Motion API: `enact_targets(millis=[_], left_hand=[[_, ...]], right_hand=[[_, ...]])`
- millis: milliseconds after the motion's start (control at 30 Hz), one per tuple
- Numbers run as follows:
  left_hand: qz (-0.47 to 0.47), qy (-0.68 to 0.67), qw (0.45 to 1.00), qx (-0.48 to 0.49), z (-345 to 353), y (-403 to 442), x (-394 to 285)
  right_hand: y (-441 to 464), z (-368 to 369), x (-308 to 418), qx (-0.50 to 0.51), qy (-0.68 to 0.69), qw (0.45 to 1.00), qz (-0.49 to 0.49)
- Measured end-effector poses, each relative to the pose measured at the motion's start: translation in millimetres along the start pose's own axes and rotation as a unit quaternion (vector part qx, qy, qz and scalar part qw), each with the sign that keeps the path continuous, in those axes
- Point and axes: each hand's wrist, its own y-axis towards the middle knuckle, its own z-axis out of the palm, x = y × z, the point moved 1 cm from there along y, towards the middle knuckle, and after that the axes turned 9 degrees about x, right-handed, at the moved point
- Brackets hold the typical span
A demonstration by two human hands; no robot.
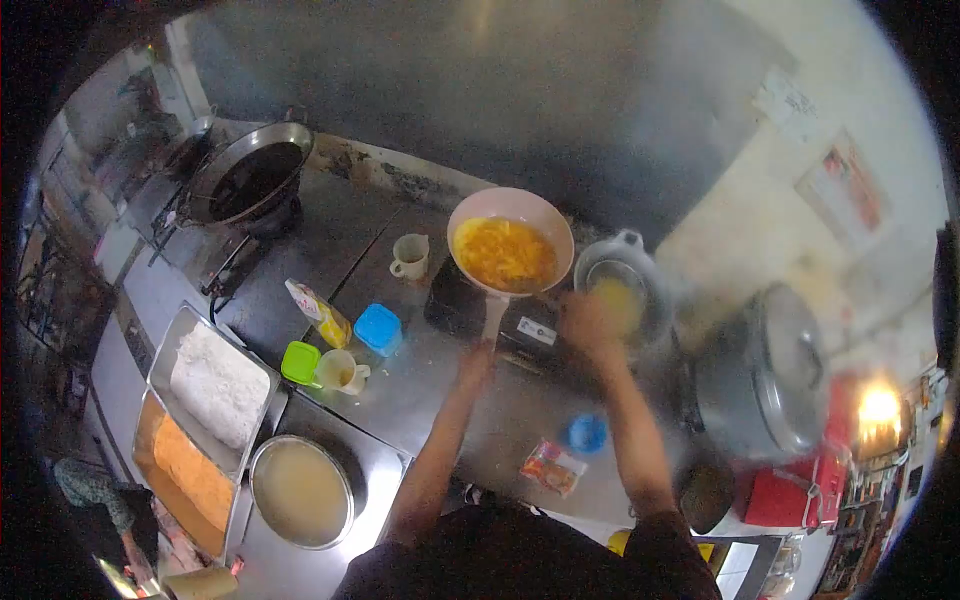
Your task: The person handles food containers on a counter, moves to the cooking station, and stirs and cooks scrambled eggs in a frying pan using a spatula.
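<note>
A pink pan (pixel 464 215) with a yellow-orange egg-like mixture (pixel 505 254) sits on a black stove (pixel 450 303). Its pale handle (pixel 495 318) points toward me, and my left hand (pixel 477 366) is closed round the handle's end. To the right of the pan, my right hand (pixel 588 322) is closed at the near left edge of a grey colander-like bowl (pixel 655 275) with something yellow in it. The fingers of that hand are blurred, and what they hold is too unclear to name.
A dark wok (pixel 240 160) stands back left. White powder (pixel 215 390), orange crumbs (pixel 188 465) and a bowl of pale liquid (pixel 300 492) are at left. Cups, a blue-lidded tub (pixel 378 329) and a packet (pixel 552 468) lie nearer. A large pot (pixel 745 380) stands right.
</note>
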Motion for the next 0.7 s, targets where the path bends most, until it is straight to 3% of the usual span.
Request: enact_targets(millis=[133,233,333,433,467,533,567,600,633,667,700], left_hand=[[0.098,0.015,0.995,-0.003,0,-17,-33],[0.008,0.193,0.981,0.031,-2,-10,-47],[-0.122,0.047,0.991,0.011,0,-7,-25],[-0.027,0.189,0.982,0.01,3,1,-9],[-0.046,0.041,0.998,-0.029,9,-1,-2],[-0.066,-0.109,0.989,-0.071,8,-1,8],[0.144,0.183,0.966,-0.112,2,-1,7],[0.24,0.325,0.908,-0.109,0,0,-5],[0.334,0.451,0.816,-0.136,-2,-1,-18],[0.145,0.232,0.959,-0.069,-2,-9,-53],[0.048,0.108,0.993,-0.018,-1,-13,-62]], right_hand=[[12,26,15,-0.054,0.044,0.996,-0.057],[56,47,3,-0.032,0.098,0.995,0.0],[85,37,-14,-0.066,0.054,0.996,0.013],[117,23,-25,-0.151,0.114,0.981,0.029],[147,57,-44,-0.186,0.098,0.978,0.008],[154,74,-42,-0.217,0.083,0.972,-0.015],[133,64,-20,-0.21,0.118,0.97,-0.037],[114,54,-3,-0.205,0.153,0.965,-0.059],[101,55,2,-0.203,0.154,0.965,-0.06],[86,61,4,-0.153,0.166,0.974,-0.018],[73,51,6,-0.129,0.172,0.977,0.005]])
